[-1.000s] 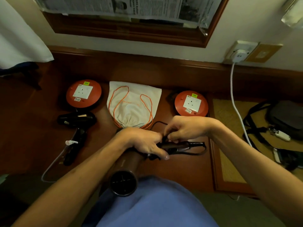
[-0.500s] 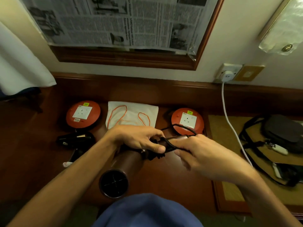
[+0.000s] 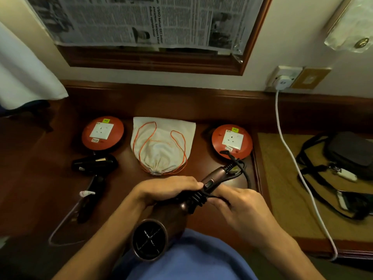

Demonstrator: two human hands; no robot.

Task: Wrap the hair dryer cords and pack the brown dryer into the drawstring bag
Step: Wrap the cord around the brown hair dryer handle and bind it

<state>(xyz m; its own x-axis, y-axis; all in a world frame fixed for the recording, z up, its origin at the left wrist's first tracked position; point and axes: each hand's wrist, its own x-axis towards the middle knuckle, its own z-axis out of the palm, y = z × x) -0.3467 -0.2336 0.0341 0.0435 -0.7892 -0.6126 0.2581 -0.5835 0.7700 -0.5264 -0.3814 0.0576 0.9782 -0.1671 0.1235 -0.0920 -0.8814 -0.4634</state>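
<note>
The brown hair dryer (image 3: 161, 223) lies across my lap edge, nozzle toward me, handle pointing up and right. My left hand (image 3: 167, 190) grips the dryer where handle meets body, over several black cord turns. My right hand (image 3: 240, 207) pinches the black cord (image 3: 245, 172) beside those turns; a loop runs from the handle's end round to it. Behind them the white drawstring bag (image 3: 163, 146) with orange strings lies flat, mouth drawn shut. A black hair dryer (image 3: 94, 166) lies at the left, its pale cord trailing toward me.
Two round orange socket reels (image 3: 103, 132) (image 3: 232, 142) flank the bag on the dark wooden desk (image 3: 40, 178). A white cable (image 3: 292, 158) runs from a wall plug across a tan mat, where a black pouch (image 3: 351, 152) with straps lies.
The view has lifted and the dryer's handle has swung up to the right. My right hand has come down and back beside the wound turns, carrying the cord around the handle.
</note>
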